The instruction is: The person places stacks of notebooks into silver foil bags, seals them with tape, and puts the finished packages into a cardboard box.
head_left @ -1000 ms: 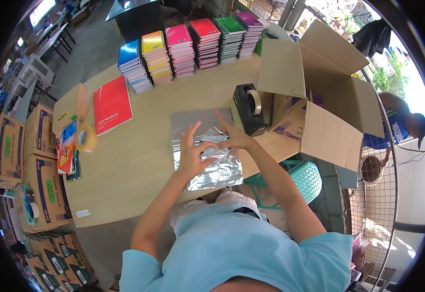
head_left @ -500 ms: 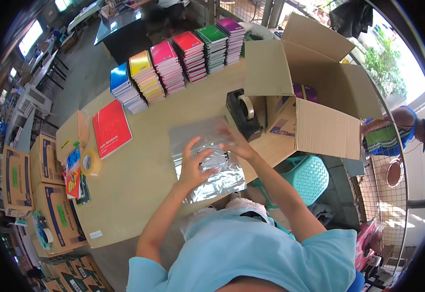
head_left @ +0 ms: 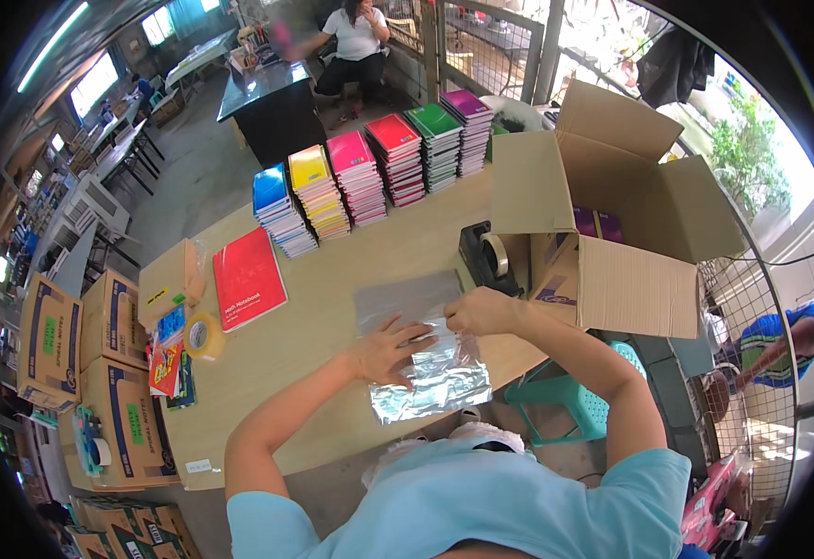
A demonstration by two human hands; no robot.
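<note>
A clear, shiny plastic sleeve [head_left: 421, 359] lies flat on the wooden table [head_left: 332, 391] in front of me. My left hand [head_left: 390, 350] rests palm down on its middle with fingers spread. My right hand [head_left: 478, 311] pinches the sleeve's upper right edge, next to the black tape dispenser [head_left: 487, 258]. A red notebook [head_left: 249, 279] lies further left on the table.
Coloured notebook stacks [head_left: 370, 172] line the table's far edge. An open cardboard box [head_left: 612, 219] stands at right. A tape roll [head_left: 204, 335] and small packs sit at left. Cartons [head_left: 81, 363] stand on the floor at left; a teal stool [head_left: 565, 405] at right. A seated person [head_left: 356, 42] is far back.
My view has tilted so everything sits lower in the picture. Both hands stay on the plastic sleeve; the right hand has closed on its upper right edge.
</note>
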